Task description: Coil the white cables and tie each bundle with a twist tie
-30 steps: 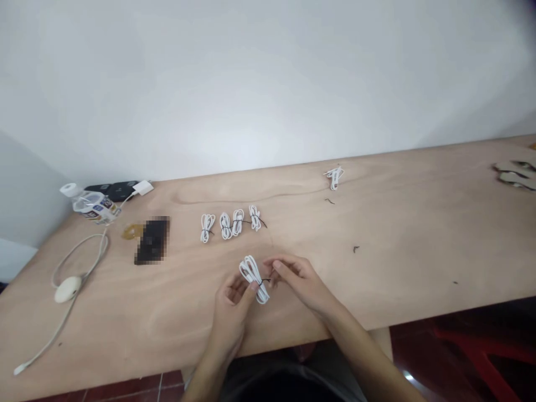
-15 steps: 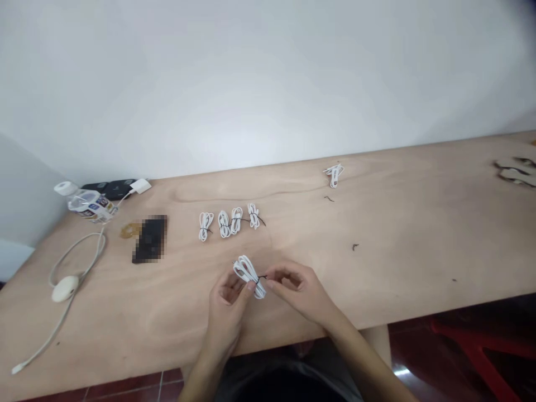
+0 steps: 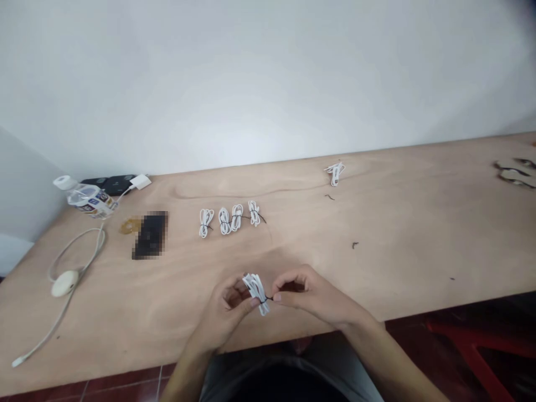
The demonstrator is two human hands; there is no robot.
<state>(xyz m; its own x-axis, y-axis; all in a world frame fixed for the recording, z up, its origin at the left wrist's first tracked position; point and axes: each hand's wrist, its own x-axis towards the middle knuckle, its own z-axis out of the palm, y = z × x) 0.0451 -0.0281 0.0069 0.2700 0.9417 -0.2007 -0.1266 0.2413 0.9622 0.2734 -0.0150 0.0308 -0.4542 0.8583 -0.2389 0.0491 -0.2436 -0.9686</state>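
Near the table's front edge, my left hand (image 3: 231,301) grips a coiled white cable (image 3: 255,290) between thumb and fingers. A black twist tie (image 3: 267,300) wraps around the middle of the coil. My right hand (image 3: 312,296) pinches the loose ends of that tie, just right of the coil. Several similar tied white cable bundles (image 3: 224,221) lie in a row beyond my hands. Another white cable bundle (image 3: 335,174) sits farther back, right of the row.
On the wooden table (image 3: 167,312) are a plastic bottle (image 3: 92,201), black boxes (image 3: 119,185), a white adapter (image 3: 140,181), a pixelated dark object (image 3: 149,235), a yellow ring (image 3: 129,225) and a white cord with a round switch (image 3: 65,283). Loose black ties (image 3: 355,244) lie at right. A red stool (image 3: 464,340) stands below.
Both hands have come slightly closer to my body with the coiled cable, which now stands more upright. My right fingers stay on the tie ends.
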